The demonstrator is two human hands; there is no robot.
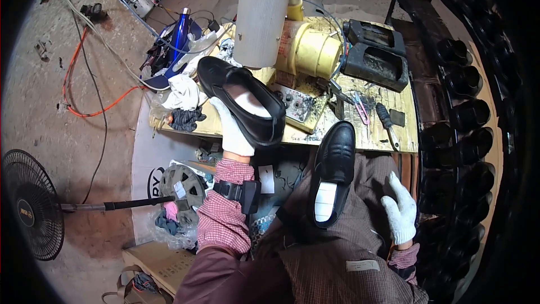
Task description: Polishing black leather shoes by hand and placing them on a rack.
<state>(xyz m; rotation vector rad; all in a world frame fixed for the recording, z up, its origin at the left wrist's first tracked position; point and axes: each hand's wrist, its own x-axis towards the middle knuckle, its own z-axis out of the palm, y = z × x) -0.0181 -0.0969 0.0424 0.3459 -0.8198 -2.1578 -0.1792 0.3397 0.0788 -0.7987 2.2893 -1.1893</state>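
My left hand (232,129), in a white knit glove, grips a black loafer (264,126) from below and to its left. The loafer is raised over the front edge of the workbench, toe pointing away to the left, its pale insole showing. Across my lap lies another black loafer (334,155), toe toward the bench, with a white insole inside. My right hand (401,214), gloved the same way, rests to the right of that loafer over my trousers. Its fingers are spread and it holds nothing.
On the workbench (298,133) are a yellow motor (316,48) with a pale duct (264,14), black trays (376,67), a pink cutter (360,108), a brush (387,123) and a blue bottle (180,34). Racked black shoes (472,112) line the right; a fan (34,205) stands left.
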